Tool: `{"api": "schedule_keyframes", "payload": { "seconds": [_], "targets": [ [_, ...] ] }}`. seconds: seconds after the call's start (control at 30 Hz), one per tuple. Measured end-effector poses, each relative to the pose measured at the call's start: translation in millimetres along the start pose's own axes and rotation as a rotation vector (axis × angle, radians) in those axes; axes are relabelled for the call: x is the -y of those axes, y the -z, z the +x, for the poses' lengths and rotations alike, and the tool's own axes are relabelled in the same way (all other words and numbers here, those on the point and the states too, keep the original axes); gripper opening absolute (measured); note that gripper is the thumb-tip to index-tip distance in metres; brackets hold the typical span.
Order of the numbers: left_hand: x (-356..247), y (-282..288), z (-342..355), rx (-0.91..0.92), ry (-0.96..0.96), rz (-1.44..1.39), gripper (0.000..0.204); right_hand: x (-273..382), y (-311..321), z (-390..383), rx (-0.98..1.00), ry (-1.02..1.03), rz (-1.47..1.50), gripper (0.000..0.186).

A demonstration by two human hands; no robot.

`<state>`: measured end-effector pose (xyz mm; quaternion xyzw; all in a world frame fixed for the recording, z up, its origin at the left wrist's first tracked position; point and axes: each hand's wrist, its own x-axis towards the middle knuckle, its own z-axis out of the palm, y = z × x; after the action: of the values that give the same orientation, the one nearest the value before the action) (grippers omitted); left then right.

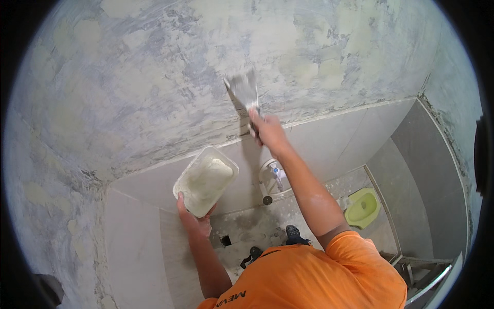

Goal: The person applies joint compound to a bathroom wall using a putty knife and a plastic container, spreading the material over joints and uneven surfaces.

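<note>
My right hand (267, 132) is closed round the handle of a putty knife (244, 88). Its wide metal blade, slightly blurred, is at the patchy grey wall (170, 77); I cannot tell whether the edge touches. My left hand (199, 219) grips a white rectangular tub (198, 191) by its lower end, thumb at the rim and fingers underneath. The tub is tilted, with whitish putty (213, 172) spread over its inside. It hangs lower and to the left of the putty knife, in front of the tiles.
Light grey tiles (334, 136) cover the lower wall below a rough edge. A white fixture with a blue-marked valve (276, 172) hangs beneath my right forearm. Down on the dusty floor (247, 221) are a square hole (225, 240) and a yellow-green squat toilet (362, 208). Metal framing (427, 275) stands lower right.
</note>
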<state>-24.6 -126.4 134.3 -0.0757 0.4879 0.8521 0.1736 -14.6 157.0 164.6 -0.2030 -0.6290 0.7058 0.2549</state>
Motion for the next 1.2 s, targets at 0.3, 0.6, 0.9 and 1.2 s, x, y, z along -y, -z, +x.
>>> {"api": "schedule_keyframes", "payload": {
  "seconds": [0.3,0.6,0.9,1.2],
  "targets": [
    [-7,19,-12,-0.144,-0.062,0.024,0.058,-110,19,-77,-0.101,-0.313,-0.209,0.060],
    [-15,22,-29,-0.222,-0.151,-0.055,0.057,9,-2,-10,0.128,-0.055,0.126,0.057],
    [-11,79,-23,-0.237,-0.166,-0.187,0.065,-159,23,-80,-0.081,-0.464,-0.067,0.052],
    [-20,138,-47,-0.312,-0.161,-0.210,0.069,-73,-34,-22,0.135,-0.103,0.142,0.049]
  ]
}}
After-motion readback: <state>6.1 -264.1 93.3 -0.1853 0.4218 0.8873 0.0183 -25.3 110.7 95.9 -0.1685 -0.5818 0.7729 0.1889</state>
